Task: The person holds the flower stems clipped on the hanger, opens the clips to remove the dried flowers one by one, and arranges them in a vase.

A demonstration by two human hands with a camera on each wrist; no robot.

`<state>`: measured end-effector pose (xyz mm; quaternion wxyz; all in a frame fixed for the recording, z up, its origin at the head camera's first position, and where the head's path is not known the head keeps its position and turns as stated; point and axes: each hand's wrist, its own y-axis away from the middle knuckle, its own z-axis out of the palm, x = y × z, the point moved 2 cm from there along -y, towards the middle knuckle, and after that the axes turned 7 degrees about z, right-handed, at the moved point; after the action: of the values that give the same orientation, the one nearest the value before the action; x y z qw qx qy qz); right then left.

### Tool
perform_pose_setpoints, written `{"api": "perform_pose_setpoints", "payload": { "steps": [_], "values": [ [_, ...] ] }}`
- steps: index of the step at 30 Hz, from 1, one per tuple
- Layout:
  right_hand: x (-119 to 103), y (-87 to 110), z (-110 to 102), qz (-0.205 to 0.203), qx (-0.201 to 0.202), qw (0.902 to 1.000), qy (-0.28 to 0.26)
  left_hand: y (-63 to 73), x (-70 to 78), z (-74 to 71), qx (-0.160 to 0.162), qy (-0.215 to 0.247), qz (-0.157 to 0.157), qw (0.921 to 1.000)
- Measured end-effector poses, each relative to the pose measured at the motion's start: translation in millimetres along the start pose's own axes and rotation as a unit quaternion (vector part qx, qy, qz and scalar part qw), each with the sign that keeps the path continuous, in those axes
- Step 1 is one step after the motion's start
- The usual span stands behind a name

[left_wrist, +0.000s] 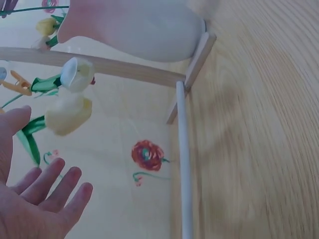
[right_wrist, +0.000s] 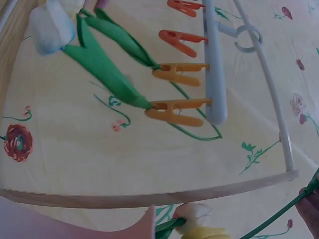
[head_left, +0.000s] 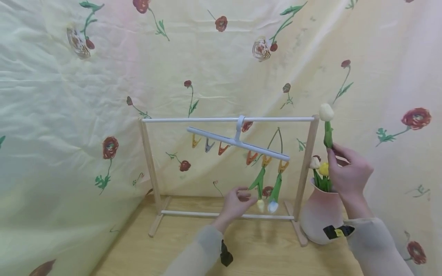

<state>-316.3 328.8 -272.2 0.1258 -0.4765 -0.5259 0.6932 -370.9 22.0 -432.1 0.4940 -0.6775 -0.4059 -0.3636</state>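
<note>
My right hand [head_left: 352, 174] pinches the green stem of a white artificial tulip [head_left: 326, 112], holding it upright above the vase [head_left: 315, 212]. From the tilted light-blue clip hanger [head_left: 214, 135], two tulips hang head down by orange clips: a pale yellow tulip [head_left: 260, 206] and a bluish-white tulip [head_left: 273, 207]. Beside the yellow one is my left hand [head_left: 236, 205]; in the left wrist view its fingers [left_wrist: 50, 181] are spread, with the yellow bloom [left_wrist: 67, 114] just past the thumb. The right wrist view shows the clips [right_wrist: 177, 110] biting the stem ends.
The hanger hooks over the top bar [head_left: 190, 120] of a wooden rack standing on a wood-grain table [head_left: 193, 249]. Several other clips, such as a yellow clip [head_left: 195, 142], hold nothing. More tulips, including a yellow bloom [head_left: 324, 169], stand in the vase. Floral cloth [head_left: 214, 57] hangs behind.
</note>
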Motion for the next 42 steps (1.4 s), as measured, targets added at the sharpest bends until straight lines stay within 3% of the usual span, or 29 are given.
{"api": "perform_pose_setpoints", "payload": {
  "steps": [10,18,36,42],
  "values": [
    [23.9,20.3,-3.3,0.023,-0.02,0.9993,0.023,0.2,2.6,19.9,-0.018,0.004,-0.018,0.9997],
    [39.1,32.5,-3.7,0.004,-0.039,0.9977,0.055,1.5,7.6,19.8,-0.024,0.004,-0.015,0.9996],
    [58.7,55.1,-6.6,0.04,-0.07,0.992,0.097,0.7,12.1,19.0,-0.03,-0.005,0.003,0.9995],
    [61.5,61.1,-7.2,0.034,-0.07,0.9918,0.101,-0.6,11.8,20.7,-0.033,0.0,0.002,0.9995]
  ]
}}
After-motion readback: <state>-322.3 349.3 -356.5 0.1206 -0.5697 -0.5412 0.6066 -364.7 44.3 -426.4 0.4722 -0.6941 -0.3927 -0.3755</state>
